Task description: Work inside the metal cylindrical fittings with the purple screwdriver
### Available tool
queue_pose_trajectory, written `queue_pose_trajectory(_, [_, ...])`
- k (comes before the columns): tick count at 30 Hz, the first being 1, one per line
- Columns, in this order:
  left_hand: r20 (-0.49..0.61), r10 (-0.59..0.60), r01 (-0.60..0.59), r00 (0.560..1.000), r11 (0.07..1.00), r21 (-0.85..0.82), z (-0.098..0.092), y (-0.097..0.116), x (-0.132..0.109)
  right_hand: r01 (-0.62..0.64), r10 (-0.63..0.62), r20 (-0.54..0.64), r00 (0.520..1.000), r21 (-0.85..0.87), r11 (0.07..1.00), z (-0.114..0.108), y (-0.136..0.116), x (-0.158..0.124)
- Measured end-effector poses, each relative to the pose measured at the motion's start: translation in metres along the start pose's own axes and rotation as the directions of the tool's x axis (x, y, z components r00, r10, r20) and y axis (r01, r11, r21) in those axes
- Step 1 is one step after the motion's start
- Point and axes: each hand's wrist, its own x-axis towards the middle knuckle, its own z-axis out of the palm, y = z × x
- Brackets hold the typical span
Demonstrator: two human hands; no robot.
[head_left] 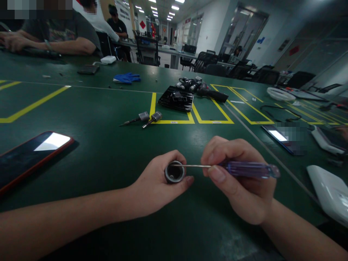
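Beneath us spreads a broad green tabletop (103, 156) with yellow lines (38, 103). Our right hand (239, 188) pinches a screwdriver (247, 169) with a translucent purple handle and thin metal shaft (195, 166) between thumb and fingers; our left hand (154, 177) curls around a hollow dark-grey metal cylinder (174, 175), mouth towards us. That cylinder lies left of the right hand, and the screwdriver's long axis runs almost straight across to it, shaft crossing the mouth near its upper rim; how deep, we cannot tell.

i see ceiling lights (175, 7) shining bright beyond the dim green table (103, 156); glare whitens part of the orange-edged phone (29, 156) on its left, and the wall (213, 32) past its far edge looks soft, leaning.
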Motion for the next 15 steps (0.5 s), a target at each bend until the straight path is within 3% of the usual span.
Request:
queue_pose_trajectory(5, [-0.003, -0.005, 0.005, 1.000, 1.000, 0.014, 0.0000, -0.0022, 0.0006, -0.020, 0.022, -0.062, 0.998, 0.030, 0.999, -0.0003, -0.0020, -0.0028])
queue_pose_trajectory(15, [-0.012, 0.067, -0.064, 0.998, 0.986, 0.153, -0.0001, -0.0019, 0.0002, -0.071, 0.077, 0.087, 0.993, -0.068, 0.995, -0.0030, -0.0047, 0.0005])
